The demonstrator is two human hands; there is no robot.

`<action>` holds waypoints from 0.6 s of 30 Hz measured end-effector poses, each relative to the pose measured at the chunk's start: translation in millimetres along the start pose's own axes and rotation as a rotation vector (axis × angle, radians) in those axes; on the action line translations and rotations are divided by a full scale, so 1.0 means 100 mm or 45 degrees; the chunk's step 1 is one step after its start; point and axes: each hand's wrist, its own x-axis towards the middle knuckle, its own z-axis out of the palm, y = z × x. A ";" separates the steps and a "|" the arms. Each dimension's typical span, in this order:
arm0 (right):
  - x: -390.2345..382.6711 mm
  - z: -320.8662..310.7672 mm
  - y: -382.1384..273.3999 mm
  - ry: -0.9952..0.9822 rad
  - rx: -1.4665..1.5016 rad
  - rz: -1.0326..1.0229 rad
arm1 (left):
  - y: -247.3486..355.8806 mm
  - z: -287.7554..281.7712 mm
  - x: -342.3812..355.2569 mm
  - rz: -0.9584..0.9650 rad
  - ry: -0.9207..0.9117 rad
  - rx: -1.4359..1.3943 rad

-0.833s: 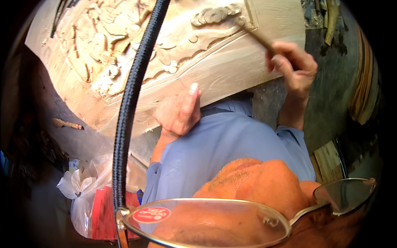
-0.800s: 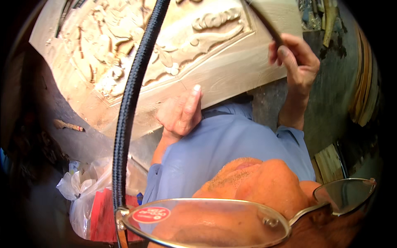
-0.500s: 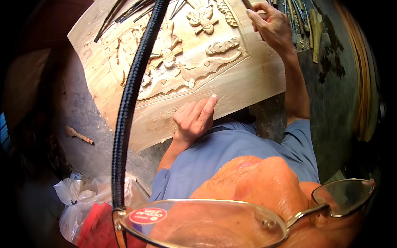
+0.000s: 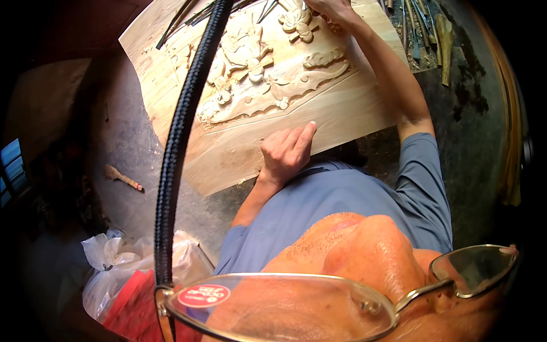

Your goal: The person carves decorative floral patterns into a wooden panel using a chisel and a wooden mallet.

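A pale wooden panel (image 4: 228, 165) lies in front of me, carved in relief with a flower (image 4: 296, 23), a scalloped border and other raised shapes. My left hand (image 4: 288, 151) rests by the panel's near edge, its fingers curled in and the thumb side pointing away; nothing shows in it. Over the far right part of the carving, my right hand (image 4: 333, 8) reaches up to the picture's top edge. Its fingers are bent and partly cut off, so what they grip is hidden.
Dark thin carving tools (image 4: 174, 23) lie on the panel's far left. More long-handled tools (image 4: 424, 28) lie at the far right, beside a wooden mallet-like piece (image 4: 444, 48). A short wooden-handled tool (image 4: 123, 177) is on the floor; a clear plastic bag (image 4: 108, 256) stands near left.
My right hand has moved farther away and left over the carving; the slim handle seen in it before no longer shows. The whole view has shifted, and my left hand stays by the edge.
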 end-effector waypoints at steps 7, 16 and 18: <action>0.13 0.32 -0.05 -0.016 -0.098 -0.106 | -0.08 0.07 -0.04 0.014 0.029 0.015; 0.25 0.50 -0.06 -0.073 -0.265 -0.303 | -0.12 0.11 0.01 -0.005 0.045 0.021; 0.26 0.52 -0.05 -0.095 -0.319 -0.367 | -0.13 0.11 0.02 -0.004 0.064 0.009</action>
